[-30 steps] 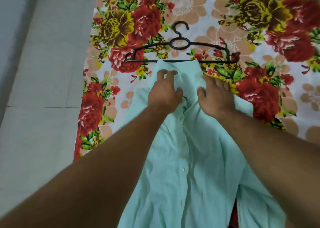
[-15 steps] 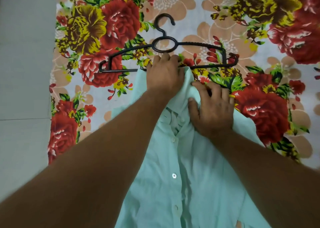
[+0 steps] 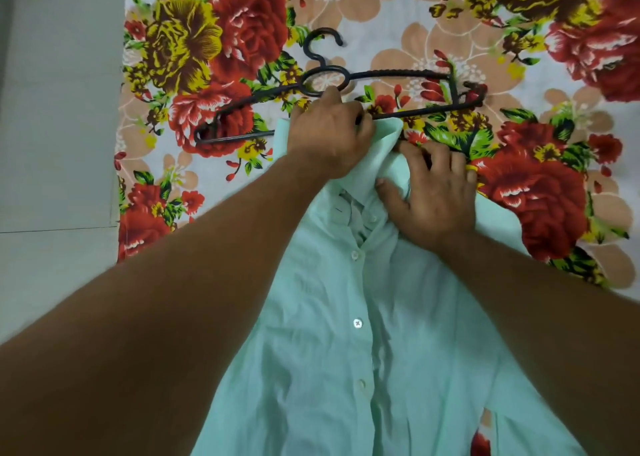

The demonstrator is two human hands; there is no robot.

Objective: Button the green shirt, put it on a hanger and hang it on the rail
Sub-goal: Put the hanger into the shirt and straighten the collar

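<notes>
Green shirt (image 3: pixel 398 334); collar toward the hanger (image 3: pixel 398 73)

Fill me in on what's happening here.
A person is working on a green shirt spread on a floral sheet. The front looks buttoned. The left hand grips the collar where it meets the black hanger's lower bar; the right hand holds the shirt's shoulder. The hanger is not yet inside the shirt.
</notes>
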